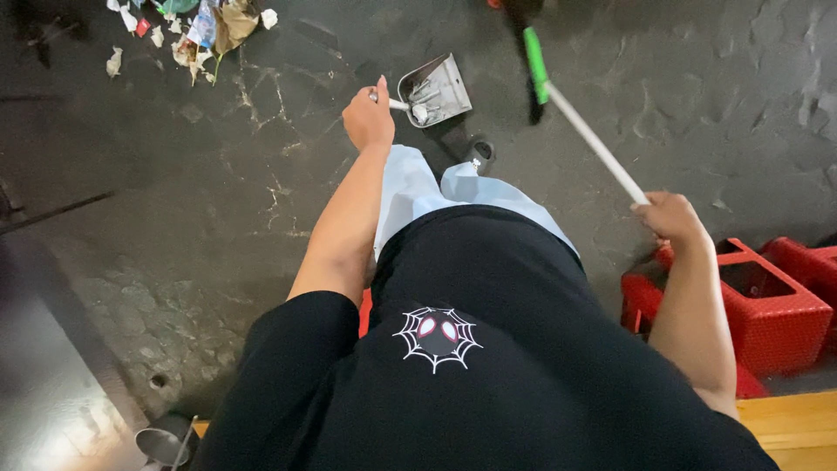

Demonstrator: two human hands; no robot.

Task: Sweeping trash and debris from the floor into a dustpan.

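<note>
Left hand closed round handle of metal dustpan; we see pan low over dark stone floor, mouth turned away from us, few pale scraps lying inside. Right hand gripping white broom handle, green section farther up; broom head out of view at top edge. We note litter pile at top left, well apart from pan: paper bits, wrappers, leaf. Red plastic stools just beside right forearm. Small metal cup at bottom left; contents we cannot tell.
</note>
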